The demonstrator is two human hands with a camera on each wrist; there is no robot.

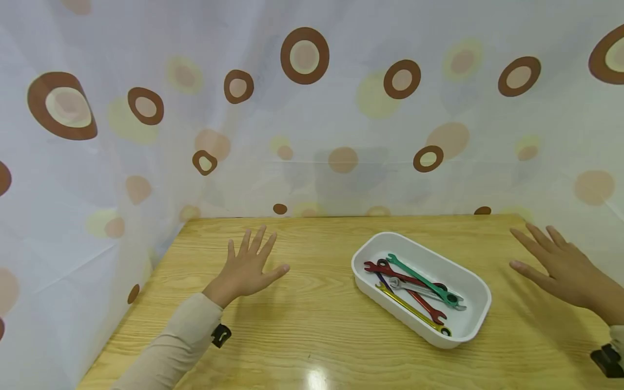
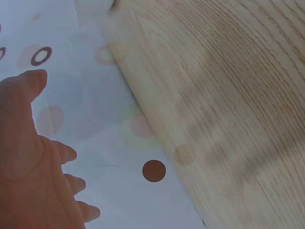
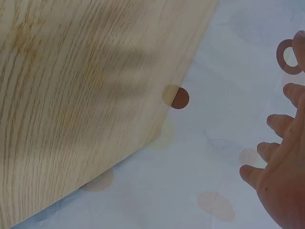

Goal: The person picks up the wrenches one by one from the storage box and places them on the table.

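Note:
A white plastic tray stands at an angle on the right half of the table. Inside lie several wrenches in a loose pile: a green wrench on top, a yellow wrench along the near side, red wrenches, a silver wrench and a purple one mostly hidden beneath. My left hand hovers left of the tray, fingers spread and holding nothing. To the tray's right my right hand is also raised with fingers spread, apart from everything. Both wrist views show fingers extended over bare surfaces.
The wooden table reaches back to a white curtain with brown and yellow round spots, which also hangs along both sides. A dark device is strapped at the left wrist, and another at the right.

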